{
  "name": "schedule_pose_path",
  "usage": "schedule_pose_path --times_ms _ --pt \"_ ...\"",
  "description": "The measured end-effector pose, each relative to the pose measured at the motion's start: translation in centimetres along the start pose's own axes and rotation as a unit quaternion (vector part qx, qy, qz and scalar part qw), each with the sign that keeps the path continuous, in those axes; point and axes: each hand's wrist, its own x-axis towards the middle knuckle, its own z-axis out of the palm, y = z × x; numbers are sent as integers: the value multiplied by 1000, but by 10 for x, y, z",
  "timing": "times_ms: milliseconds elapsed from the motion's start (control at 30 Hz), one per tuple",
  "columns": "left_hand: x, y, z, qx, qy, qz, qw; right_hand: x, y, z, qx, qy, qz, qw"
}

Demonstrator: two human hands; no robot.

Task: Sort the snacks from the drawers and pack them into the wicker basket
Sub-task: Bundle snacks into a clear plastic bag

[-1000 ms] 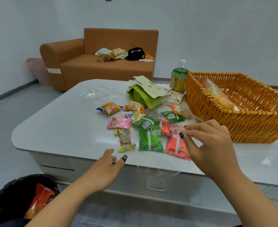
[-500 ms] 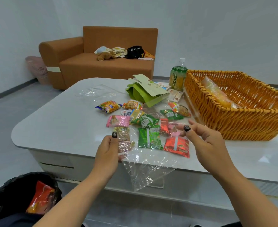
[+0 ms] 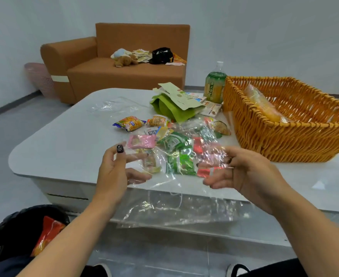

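Grey table (image 3: 68,148), rounded corners; orange sofa (image 3: 124,74) by white wall.

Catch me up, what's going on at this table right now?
A person holds a clear plastic bag stretched between both hands, the left hand and right hand gripping its upper edge above the table front. Loose snack packets lie scattered on the table behind the bag. The wicker basket stands to the right with one yellow packet inside. A green bottle stands beside it.
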Motion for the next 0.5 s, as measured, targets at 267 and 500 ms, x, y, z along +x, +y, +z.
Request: schedule_pose_path --times_ms 267,500 --pt "-17 -2 12 3 -110 -51 993 9 26 22 -255 -223 130 932" --pt "-18 -14 16 -18 -158 -109 981 16 67 34 -100 -210 52 971"
